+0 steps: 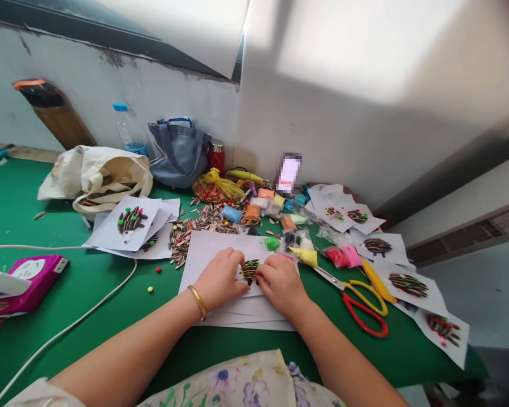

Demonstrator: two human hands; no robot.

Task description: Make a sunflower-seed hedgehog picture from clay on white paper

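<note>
A small seed picture point(250, 269), dark striped seeds with coloured clay dots, lies on a stack of white paper point(214, 249) in front of me. My left hand point(220, 278), with a gold bangle on its wrist, rests curled on the paper at the picture's left edge. My right hand point(281, 282) is curled at the picture's right edge, fingertips pinched on it. What the fingers pinch is too small to make out. A pile of striped sunflower seeds point(195, 229) lies just behind the paper.
Finished seed pictures point(131, 221) lie at back left and along the right edge point(408, 284). Red and yellow scissors point(362, 305), clay packets point(254, 212), a yellow net bag point(214, 189), cloth bags point(95, 175), a water bottle point(129, 131), a pink device point(29, 282) and a white cable point(89, 308) sit on the green table point(89, 350).
</note>
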